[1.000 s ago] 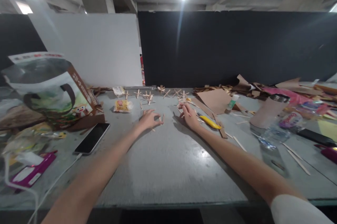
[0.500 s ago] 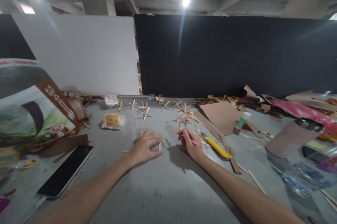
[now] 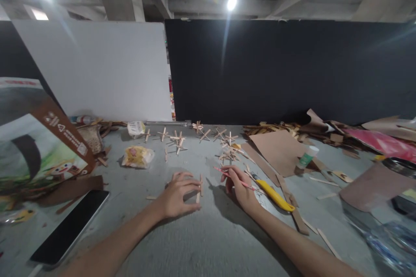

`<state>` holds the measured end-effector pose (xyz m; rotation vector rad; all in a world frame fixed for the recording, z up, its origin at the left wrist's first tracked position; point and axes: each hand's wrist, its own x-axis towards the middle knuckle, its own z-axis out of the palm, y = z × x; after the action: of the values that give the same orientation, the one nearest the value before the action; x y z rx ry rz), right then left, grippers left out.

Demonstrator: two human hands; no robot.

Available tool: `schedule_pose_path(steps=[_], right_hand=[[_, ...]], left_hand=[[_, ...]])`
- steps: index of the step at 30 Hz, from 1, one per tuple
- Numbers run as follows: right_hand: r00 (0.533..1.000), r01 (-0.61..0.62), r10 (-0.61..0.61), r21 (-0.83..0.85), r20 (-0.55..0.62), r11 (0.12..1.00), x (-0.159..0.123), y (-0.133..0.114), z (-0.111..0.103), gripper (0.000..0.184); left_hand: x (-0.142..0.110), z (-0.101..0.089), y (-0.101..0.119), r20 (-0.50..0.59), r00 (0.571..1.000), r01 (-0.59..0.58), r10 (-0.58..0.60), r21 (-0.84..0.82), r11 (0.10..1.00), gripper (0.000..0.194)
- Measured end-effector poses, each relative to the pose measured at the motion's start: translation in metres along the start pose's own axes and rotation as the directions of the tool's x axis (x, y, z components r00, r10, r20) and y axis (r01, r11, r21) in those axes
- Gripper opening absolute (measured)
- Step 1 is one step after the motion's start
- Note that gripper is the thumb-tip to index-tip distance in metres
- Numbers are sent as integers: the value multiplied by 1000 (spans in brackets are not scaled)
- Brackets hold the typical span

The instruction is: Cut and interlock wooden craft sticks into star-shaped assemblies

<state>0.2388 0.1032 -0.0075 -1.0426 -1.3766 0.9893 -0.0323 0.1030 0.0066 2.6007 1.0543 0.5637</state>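
My left hand (image 3: 178,195) rests low on the table, with its fingers curved and its thumb apart from them. Two short, flat wooden sticks (image 3: 201,185) lie at its fingertips, braced between index finger and thumb. A thin pink pencil (image 3: 238,178) is held by my right hand (image 3: 239,188), pinched in a writing grip. One end of it points up and left, towards the table's middle. Beyond both hands stand several small crossed-stick pieces (image 3: 178,140), with a looser pile of sticks (image 3: 229,154) ahead of the right hand.
A yellow-handled cutter (image 3: 276,195) lies right of my right hand, beside cardboard strips and a brown cardboard sheet (image 3: 276,149). Further right are a glue stick (image 3: 307,157), a pinkish flask (image 3: 373,186) and a plastic bottle. Left are a snack packet (image 3: 138,157), a phone (image 3: 71,227) and a large bag (image 3: 35,147).
The view has drawn closer to the table. The pencil now shows plainly in my right hand, tilted across the fingers. My left hand stays by the sticks, its fingers a little more spread.
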Motion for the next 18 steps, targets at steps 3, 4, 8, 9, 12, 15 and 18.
schedule_pose_path(steps=[3,4,8,9,12,15,18], right_hand=[[999,-31,30,27,33,999,0,2,0,47],[999,-35,34,22,42,999,0,2,-1,47],[999,-15,16,-40,47,999,-3,2,-2,43],[999,-7,10,-53,42,999,-3,2,-2,41],[1000,7,-6,-51,21,999,-4,1,-3,40],[1000,2,-1,-37,28,999,-4,-1,-3,38],[999,-6,9,-59,51,998,-5,-3,-3,36]], left_hand=[[1,0,3,22,1000,3,-4,13,1000,40],[1,0,5,28,1000,4,-5,27,1000,40],[2,2,9,65,998,6,-12,82,997,42],[2,2,10,64,998,21,-27,95,995,45],[2,3,11,51,997,55,-61,105,993,54],[3,1,11,55,997,45,-50,80,996,51],[3,0,10,41,999,10,-13,63,998,52]])
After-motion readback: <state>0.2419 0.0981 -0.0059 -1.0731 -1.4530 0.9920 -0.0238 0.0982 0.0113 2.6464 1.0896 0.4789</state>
